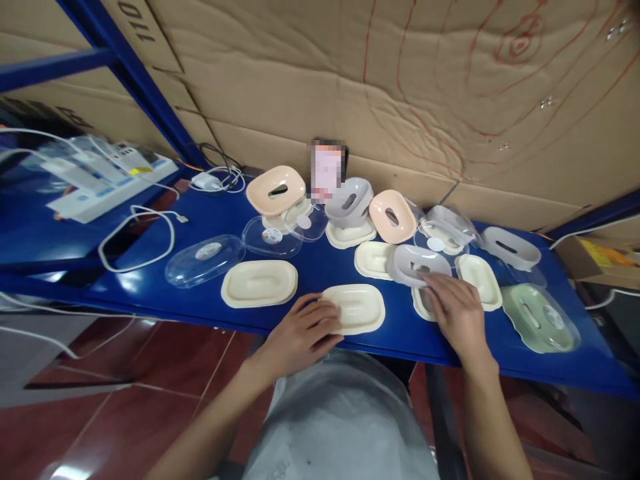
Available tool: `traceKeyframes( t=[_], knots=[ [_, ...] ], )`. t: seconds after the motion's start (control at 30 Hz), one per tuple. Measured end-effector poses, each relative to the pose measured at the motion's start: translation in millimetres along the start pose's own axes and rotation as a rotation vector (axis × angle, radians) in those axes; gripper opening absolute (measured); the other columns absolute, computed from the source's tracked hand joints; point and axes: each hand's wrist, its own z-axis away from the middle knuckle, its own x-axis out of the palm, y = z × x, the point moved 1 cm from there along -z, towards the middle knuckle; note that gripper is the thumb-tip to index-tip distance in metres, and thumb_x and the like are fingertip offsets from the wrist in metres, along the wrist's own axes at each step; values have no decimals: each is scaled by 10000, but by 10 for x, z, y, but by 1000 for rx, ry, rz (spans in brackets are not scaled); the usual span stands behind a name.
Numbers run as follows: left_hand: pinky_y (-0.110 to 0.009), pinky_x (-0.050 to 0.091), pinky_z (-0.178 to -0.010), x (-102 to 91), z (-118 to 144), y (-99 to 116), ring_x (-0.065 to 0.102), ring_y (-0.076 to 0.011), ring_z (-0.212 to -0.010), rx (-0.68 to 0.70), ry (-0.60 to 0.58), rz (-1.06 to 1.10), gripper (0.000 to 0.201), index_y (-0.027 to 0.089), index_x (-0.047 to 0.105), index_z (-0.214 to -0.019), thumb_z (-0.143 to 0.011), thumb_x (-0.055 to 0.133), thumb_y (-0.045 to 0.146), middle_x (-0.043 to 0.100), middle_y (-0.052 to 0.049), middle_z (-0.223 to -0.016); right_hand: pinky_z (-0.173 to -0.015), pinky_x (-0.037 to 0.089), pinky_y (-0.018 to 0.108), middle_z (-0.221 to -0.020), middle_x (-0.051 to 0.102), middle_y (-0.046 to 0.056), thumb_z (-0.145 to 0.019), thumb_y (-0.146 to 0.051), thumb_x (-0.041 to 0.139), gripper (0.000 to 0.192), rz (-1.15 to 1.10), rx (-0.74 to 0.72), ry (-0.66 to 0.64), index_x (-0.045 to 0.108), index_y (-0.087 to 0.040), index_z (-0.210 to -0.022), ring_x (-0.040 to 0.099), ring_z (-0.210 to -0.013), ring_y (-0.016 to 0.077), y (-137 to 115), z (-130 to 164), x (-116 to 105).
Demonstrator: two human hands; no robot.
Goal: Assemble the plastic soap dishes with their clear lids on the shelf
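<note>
My left hand (300,333) rests on the left edge of a cream oval tray (360,308) near the front of the blue shelf (320,267), fingers laid on it. My right hand (457,310) lies flat over another cream tray (419,305), its fingertips touching a grey slotted lid (417,261). A third cream tray (260,283) sits alone to the left. More cream trays (375,259) (480,280), peach lids (275,190) (393,215), grey lids (350,200) (510,248), and clear covers (205,259) (273,237) are spread behind. A green lid under a clear cover (540,317) lies at the right.
A blurred upright card (327,170) leans on the cardboard wall (400,80) behind the parts. White cables (135,240) and a charger (207,180) lie at the left of the shelf. Boxes (105,180) sit on a side shelf. Red tiled floor (125,413) is below.
</note>
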Motion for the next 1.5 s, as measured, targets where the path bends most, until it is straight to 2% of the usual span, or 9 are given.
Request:
traceKeyframes(
  t=[0.17, 0.3, 0.53, 0.73, 0.87, 0.97, 1.13, 1.33, 1.5],
  knots=[
    [-511, 563, -1097, 13, 26, -64, 590, -315, -1362, -29, 95, -79, 443, 187, 617, -1394, -987, 772, 269, 601, -197, -1455, -1146, 431, 483, -1222, 804, 54, -1050, -127, 636, 307, -210, -158, -26, 702, -251, -1323, 738, -1161, 234, -630, -27, 17],
    [-550, 536, -1146, 33, 41, -112, 533, -341, -1427, -32, 89, -97, 493, 211, 627, -1404, -957, 814, 306, 611, -168, -1471, -1195, 416, 492, -1261, 790, 64, -1060, -78, 569, 336, -346, -212, -122, 694, -228, -1333, 705, -1239, 220, -948, -29, 121],
    [-494, 537, -1083, 29, 34, -87, 663, -288, -1248, -8, 105, -153, 255, 225, 708, -1151, -963, 814, 360, 780, -74, -1181, -1222, 412, 518, -1341, 756, 76, -1059, -85, 561, 375, -321, -238, -193, 671, -229, -1387, 642, -1346, 242, -983, 28, 261],
    [-503, 507, -1107, -282, -227, -253, 664, -291, -1291, -133, 143, -330, 350, 239, 647, -1398, -1047, 648, 249, 711, -128, -1402, -1245, 402, 526, -1476, 678, 106, -1078, -182, 584, 340, -278, -222, -209, 655, -221, -1409, 570, -1447, 269, -1006, 46, 280],
    [-719, 324, -1230, -432, -595, -615, 505, -419, -1489, -313, 32, -603, 376, 216, 703, -1321, -958, 674, 123, 529, -175, -1632, -1223, 421, 552, -1541, 617, 131, -1086, -227, 581, 345, -265, -205, -204, 636, -236, -1426, 550, -1461, 292, -994, 34, 285],
    [-850, 135, -1229, -515, -731, -743, 474, -448, -1512, -355, -32, -624, 212, 201, 757, -1052, -939, 632, 71, 638, -165, -1515, -1195, 448, 571, -1578, 573, 152, -1084, -224, 579, 359, -269, -183, -191, 618, -231, -1441, 535, -1468, 310, -975, 31, 279],
    [-622, 444, -1165, -733, -552, -383, 695, -352, -1271, -390, 138, -267, 125, 244, 711, -1115, -1024, 659, 312, 786, -96, -1253, -1196, 476, 591, -1671, 450, 181, -1048, -242, 656, 636, -279, -139, -79, 424, -252, -1640, 470, -1532, 347, -962, 66, 296],
    [-341, 643, -817, -658, -352, 169, 816, -241, -945, -717, 335, 792, 271, 240, 614, -1075, -1000, 743, 467, 823, -48, -1008, -1318, 310, 665, -1835, -92, 34, -944, -221, 808, 1111, -229, -209, 167, 55, -407, -1740, 138, -1688, 357, -1017, 36, 254],
    [-362, 675, -734, -349, -343, 227, 823, -261, -882, -852, 206, 1242, 388, 214, 614, -1143, -990, 738, 549, 819, -96, -1022, -1286, 404, 622, -1826, 162, 46, -979, -237, 773, 917, -338, -311, 52, 256, -384, -1722, 218, -1669, 363, -932, -135, 152]
  ],
)
